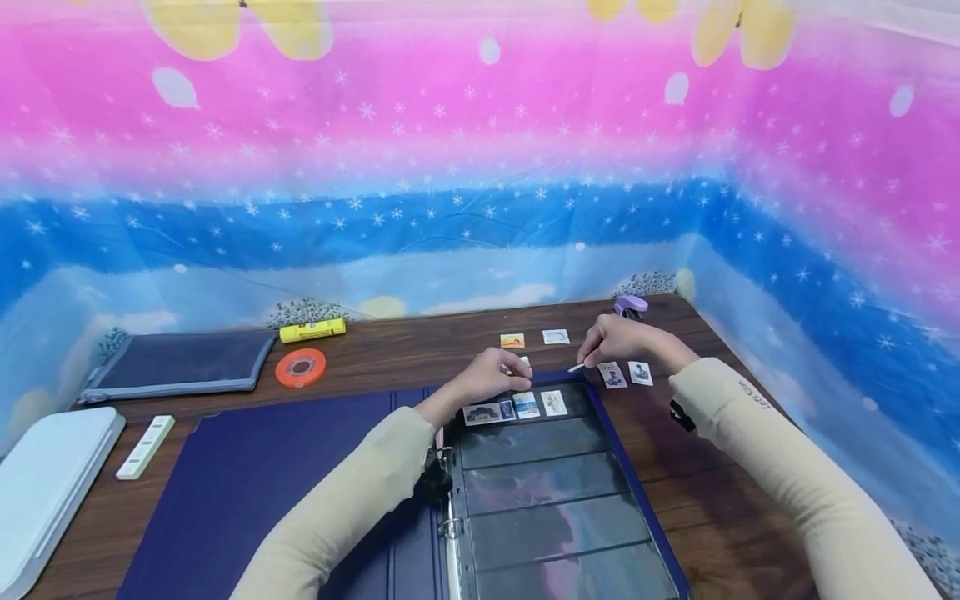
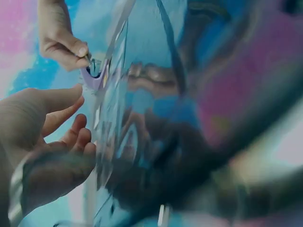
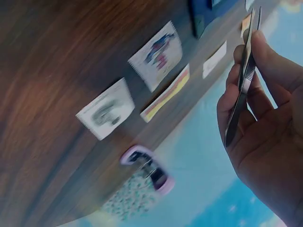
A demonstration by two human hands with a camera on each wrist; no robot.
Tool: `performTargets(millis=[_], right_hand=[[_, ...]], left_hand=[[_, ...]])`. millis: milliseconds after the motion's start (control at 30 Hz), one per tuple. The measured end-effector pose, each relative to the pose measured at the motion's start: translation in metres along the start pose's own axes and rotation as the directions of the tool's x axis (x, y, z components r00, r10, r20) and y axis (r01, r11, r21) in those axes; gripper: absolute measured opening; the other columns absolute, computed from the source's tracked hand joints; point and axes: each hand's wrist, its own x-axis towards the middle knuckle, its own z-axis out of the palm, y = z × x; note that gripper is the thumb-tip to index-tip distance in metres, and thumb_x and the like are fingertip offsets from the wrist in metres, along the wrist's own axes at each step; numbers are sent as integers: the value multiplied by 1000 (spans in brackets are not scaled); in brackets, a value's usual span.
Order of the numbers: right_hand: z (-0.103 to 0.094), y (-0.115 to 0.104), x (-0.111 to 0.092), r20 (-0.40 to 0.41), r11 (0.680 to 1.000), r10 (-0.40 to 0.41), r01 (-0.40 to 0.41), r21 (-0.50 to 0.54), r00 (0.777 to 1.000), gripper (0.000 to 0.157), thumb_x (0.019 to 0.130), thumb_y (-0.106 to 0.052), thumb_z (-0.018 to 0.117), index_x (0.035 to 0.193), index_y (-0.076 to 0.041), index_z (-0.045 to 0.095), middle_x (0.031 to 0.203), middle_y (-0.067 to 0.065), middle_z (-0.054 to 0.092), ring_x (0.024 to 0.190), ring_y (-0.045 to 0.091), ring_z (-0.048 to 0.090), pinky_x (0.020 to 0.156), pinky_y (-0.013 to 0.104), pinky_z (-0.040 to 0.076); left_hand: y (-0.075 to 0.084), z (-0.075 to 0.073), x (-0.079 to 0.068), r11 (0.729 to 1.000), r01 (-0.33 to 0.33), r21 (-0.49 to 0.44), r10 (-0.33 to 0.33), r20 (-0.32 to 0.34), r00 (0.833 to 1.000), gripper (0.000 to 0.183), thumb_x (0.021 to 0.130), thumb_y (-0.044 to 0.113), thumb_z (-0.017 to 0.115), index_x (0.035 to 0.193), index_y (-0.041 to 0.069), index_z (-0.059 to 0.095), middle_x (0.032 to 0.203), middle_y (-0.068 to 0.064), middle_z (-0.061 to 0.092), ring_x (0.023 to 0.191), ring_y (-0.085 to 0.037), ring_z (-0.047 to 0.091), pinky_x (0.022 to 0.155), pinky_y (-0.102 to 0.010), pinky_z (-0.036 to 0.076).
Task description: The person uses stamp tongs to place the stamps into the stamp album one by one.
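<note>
My right hand (image 1: 611, 340) pinches metal tweezers (image 3: 245, 82) between thumb and fingers, just beyond the top right corner of the open stamp album (image 1: 281, 492). In the right wrist view the tweezers' tips stand slightly apart; I see no stamp between them. Over the top edge of the black stock page (image 1: 547, 483), my left hand (image 1: 491, 375) hovers with loosely bent fingers and nothing in them. Three stamps sit in the top strip: a wide dark one (image 1: 489, 413), a blue one (image 1: 527, 406) and a pale one (image 1: 554, 403). Another stamp is partly hidden behind the left fingers.
Loose stamps lie behind the album, an orange one (image 1: 513, 341) and a pale one (image 1: 556, 337), and two more (image 1: 612, 375) to its right. A purple stapler-like tool (image 1: 632, 305), glue stick (image 1: 312, 330), orange disc (image 1: 301, 367), zip pouch (image 1: 180, 362) and white case (image 1: 52, 492) stand around.
</note>
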Motion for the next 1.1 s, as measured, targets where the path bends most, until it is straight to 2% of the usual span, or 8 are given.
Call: performTargets(millis=[100, 167, 367, 467, 633, 867, 967, 1100], right_hand=[[-2, 10, -8, -33, 1000, 15, -15, 4, 999, 14, 84, -8, 66, 95, -4, 74, 96, 12, 71, 77, 12, 62, 66, 24, 47], [-3, 17, -11, -51, 1000, 24, -24, -3, 998, 16, 84, -8, 65, 97, -3, 73, 98, 14, 71, 78, 14, 64, 66, 25, 47], [-2, 30, -17, -123, 999, 50, -50, 7, 991, 18, 85, -9, 64, 100, -1, 72, 103, 18, 70, 86, 18, 67, 72, 30, 51], [2, 22, -12, -157, 999, 28, -25, 24, 987, 20, 86, -11, 64, 102, -2, 71, 105, 18, 70, 92, 25, 67, 76, 35, 53], [12, -4, 9, -202, 999, -22, 17, -31, 979, 19, 86, -14, 64, 101, -5, 72, 104, 15, 71, 95, 28, 67, 79, 38, 53], [16, -25, 38, -254, 993, 20, -48, -105, 967, 19, 87, -18, 64, 102, -10, 73, 106, 12, 71, 98, 27, 65, 83, 41, 49], [17, -27, 47, -265, 989, 69, -101, -106, 962, 20, 88, -19, 63, 103, -12, 73, 107, 11, 71, 100, 28, 64, 85, 42, 48], [21, -28, 58, -276, 982, 134, -165, -94, 952, 21, 90, -22, 61, 105, -13, 72, 111, 10, 69, 104, 29, 62, 87, 44, 48]], left_hand=[[1, -7, -15, 993, -38, 114, 38, 6, 999, 18, 88, 13, 62, 101, 2, 68, 110, -13, 65, 92, -21, 62, 80, -30, 50], [1, -10, -29, 967, -93, 238, 93, 12, 996, 15, 87, 13, 64, 98, 3, 69, 104, -11, 64, 88, -20, 61, 77, -30, 50], [-3, -5, -73, 787, -242, 567, 236, 85, 968, 21, 84, 24, 68, 98, 8, 69, 93, -5, 61, 83, -17, 57, 77, -35, 46], [-2, -1, -86, 742, -231, 629, 231, 83, 969, 26, 84, 31, 68, 100, 11, 69, 93, -2, 60, 80, -14, 54, 76, -34, 43], [3, 5, -94, 725, -175, 666, 205, 34, 978, 24, 83, 30, 69, 94, 8, 67, 89, -3, 60, 75, -14, 51, 71, -31, 42], [13, 16, -97, 590, -106, 800, 198, -16, 980, 25, 84, 29, 68, 84, 4, 63, 78, -5, 55, 69, -18, 51, 62, -29, 40], [15, 18, -96, 605, -92, 791, 183, -26, 983, 26, 84, 29, 68, 83, 4, 61, 76, -5, 53, 67, -17, 49, 62, -29, 40], [13, 18, -95, 664, -82, 743, 154, -29, 988, 24, 82, 27, 70, 80, 6, 59, 74, -4, 53, 65, -15, 48, 60, -27, 38]])
